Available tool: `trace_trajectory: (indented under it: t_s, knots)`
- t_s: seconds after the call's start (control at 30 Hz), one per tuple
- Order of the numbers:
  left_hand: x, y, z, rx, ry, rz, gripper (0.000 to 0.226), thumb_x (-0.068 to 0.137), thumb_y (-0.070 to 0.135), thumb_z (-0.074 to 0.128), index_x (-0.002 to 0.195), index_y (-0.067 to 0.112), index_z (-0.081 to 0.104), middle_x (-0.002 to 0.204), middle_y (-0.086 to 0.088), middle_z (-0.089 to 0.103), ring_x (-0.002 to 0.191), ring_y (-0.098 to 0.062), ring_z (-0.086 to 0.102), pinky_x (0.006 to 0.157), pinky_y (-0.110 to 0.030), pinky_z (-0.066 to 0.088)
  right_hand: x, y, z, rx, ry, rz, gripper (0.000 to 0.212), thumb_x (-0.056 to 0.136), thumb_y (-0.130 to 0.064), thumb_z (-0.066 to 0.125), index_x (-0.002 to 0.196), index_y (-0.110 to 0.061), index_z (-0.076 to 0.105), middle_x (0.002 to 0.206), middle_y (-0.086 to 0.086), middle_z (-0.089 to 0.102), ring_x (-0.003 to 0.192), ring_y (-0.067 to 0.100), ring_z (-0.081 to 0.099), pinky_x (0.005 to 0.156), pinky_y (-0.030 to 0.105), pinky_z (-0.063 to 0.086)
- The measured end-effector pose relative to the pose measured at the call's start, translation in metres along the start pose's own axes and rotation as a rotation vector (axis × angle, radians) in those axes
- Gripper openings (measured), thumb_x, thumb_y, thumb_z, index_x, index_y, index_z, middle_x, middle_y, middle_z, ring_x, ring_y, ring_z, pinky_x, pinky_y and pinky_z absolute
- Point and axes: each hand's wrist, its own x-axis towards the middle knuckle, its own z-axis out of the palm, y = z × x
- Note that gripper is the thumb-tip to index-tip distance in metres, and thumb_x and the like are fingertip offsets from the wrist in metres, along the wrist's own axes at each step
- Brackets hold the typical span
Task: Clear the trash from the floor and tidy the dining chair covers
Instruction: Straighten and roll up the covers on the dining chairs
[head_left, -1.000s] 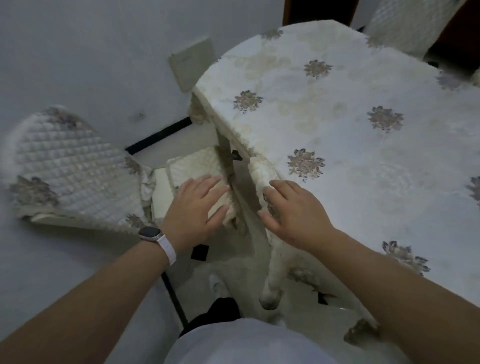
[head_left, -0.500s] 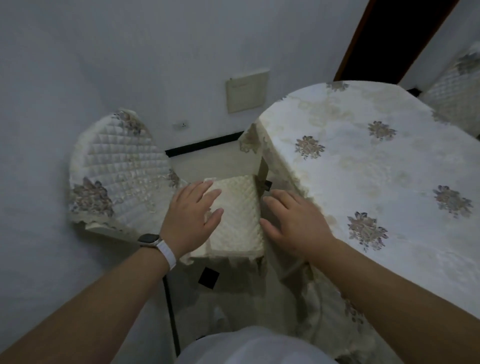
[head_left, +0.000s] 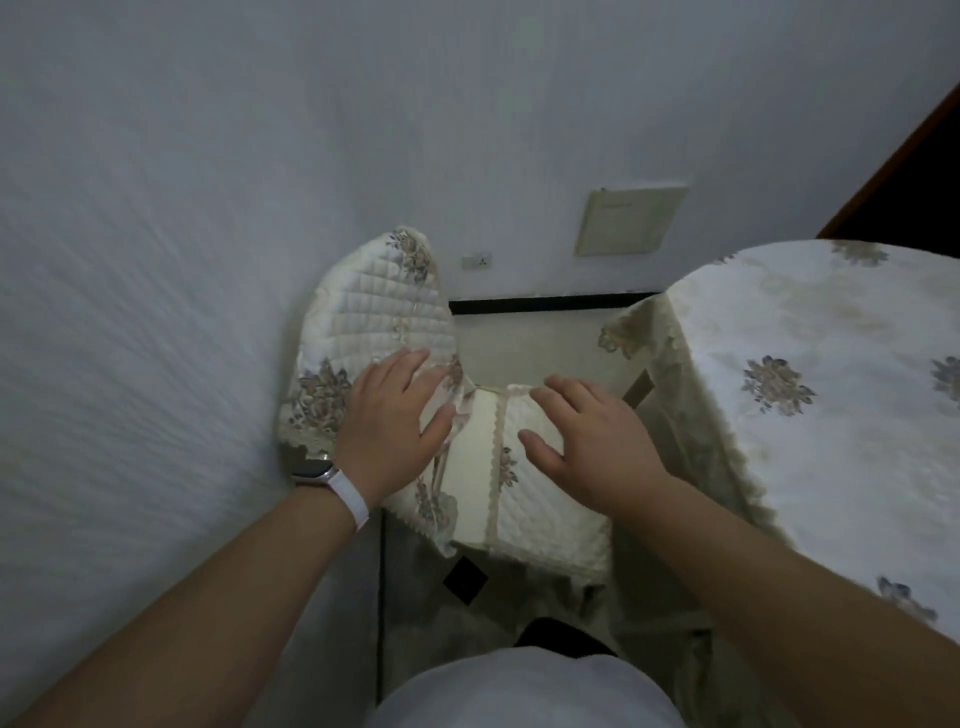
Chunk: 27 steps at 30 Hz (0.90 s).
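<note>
My left hand (head_left: 387, 415), at 10 o'clock, and right hand (head_left: 587, 447) lie apart, fingers straight, on back cover (head_left: 374, 312) and seat cover (head_left: 524, 488), probably to smooth them

We have moved our left hand (head_left: 387, 431) off the quilted seat cover (head_left: 535, 525) and onto the lower edge of the chair back cover (head_left: 374, 317) that rises behind it, fingers laid flat. Our right hand (head_left: 592, 447) has left the tablecloth (head_left: 810, 441) beside the seat cover and now lies spread over the seat cover itself. Our view has turned, so the seat cover sits straight ahead.
</note>
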Motion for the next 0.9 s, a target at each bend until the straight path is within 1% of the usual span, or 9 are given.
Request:
trace_trajectory:
  t_s: [0.17, 0.33, 0.43, 0.53, 0.67, 0.8, 0.9]
  knots:
    - [0.003, -0.032, -0.003, 0.058, 0.008, -0.133, 0.045, 0.091, 0.039, 0.050, 0.124, 0.013, 0.065, 0.134, -0.012, 0.058, 0.126, -0.033, 0.050, 0.103, -0.052, 0.041, 0.048, -0.013, 0.022, 0.009, 0.009, -0.123, 0.051, 0.093, -0.054, 0.044, 0.125, -0.018, 0.059, 0.128, 0.003, 0.060, 0.114, 0.025, 0.057, 0.089, 0.038, 0.048]
    - [0.011, -0.057, -0.008, 0.120, -0.009, -0.312, 0.047, 0.091, 0.040, 0.049, 0.126, 0.012, 0.064, 0.137, -0.013, 0.056, 0.129, -0.033, 0.049, 0.103, -0.050, 0.041, 0.107, -0.022, 0.046, 0.089, -0.046, -0.275, 0.053, 0.092, -0.053, 0.042, 0.125, -0.016, 0.059, 0.127, 0.006, 0.060, 0.114, 0.028, 0.057, 0.090, 0.041, 0.050]
    - [0.017, -0.067, -0.013, 0.162, -0.007, -0.387, 0.047, 0.090, 0.040, 0.050, 0.126, 0.013, 0.063, 0.138, -0.011, 0.055, 0.126, -0.032, 0.050, 0.102, -0.048, 0.041, 0.146, -0.031, 0.055, 0.121, -0.045, -0.363, 0.052, 0.092, -0.054, 0.042, 0.124, -0.017, 0.059, 0.128, 0.006, 0.060, 0.115, 0.027, 0.057, 0.090, 0.041, 0.049]
    - [0.029, -0.082, -0.014, 0.217, -0.012, -0.457, 0.044, 0.089, 0.037, 0.056, 0.125, 0.013, 0.063, 0.137, -0.011, 0.055, 0.125, -0.031, 0.051, 0.101, -0.047, 0.042, 0.188, -0.039, 0.065, 0.166, -0.062, -0.476, 0.053, 0.093, -0.053, 0.042, 0.126, -0.015, 0.058, 0.129, 0.007, 0.059, 0.117, 0.029, 0.055, 0.090, 0.044, 0.050]
    - [0.036, -0.089, -0.009, 0.269, -0.013, -0.588, 0.049, 0.088, 0.040, 0.052, 0.128, 0.013, 0.061, 0.137, -0.012, 0.055, 0.127, -0.031, 0.050, 0.100, -0.046, 0.043, 0.239, -0.060, 0.081, 0.172, -0.049, -0.639, 0.052, 0.091, -0.051, 0.044, 0.122, -0.014, 0.060, 0.127, 0.009, 0.060, 0.116, 0.029, 0.055, 0.089, 0.043, 0.048]
    - [0.038, -0.092, -0.003, 0.226, -0.015, -0.683, 0.050, 0.088, 0.040, 0.052, 0.129, 0.012, 0.059, 0.133, -0.011, 0.057, 0.122, -0.029, 0.052, 0.098, -0.045, 0.047, 0.279, -0.083, 0.092, 0.175, -0.065, -0.755, 0.051, 0.088, -0.049, 0.051, 0.123, -0.014, 0.059, 0.128, 0.007, 0.058, 0.120, 0.028, 0.051, 0.094, 0.044, 0.045]
    - [0.037, -0.097, 0.004, 0.172, 0.009, -0.704, 0.052, 0.089, 0.039, 0.052, 0.131, 0.009, 0.058, 0.129, -0.011, 0.060, 0.117, -0.028, 0.056, 0.095, -0.043, 0.048, 0.305, -0.093, 0.098, 0.146, -0.050, -0.815, 0.053, 0.086, -0.050, 0.055, 0.124, -0.013, 0.059, 0.131, 0.009, 0.056, 0.123, 0.030, 0.050, 0.100, 0.045, 0.040]
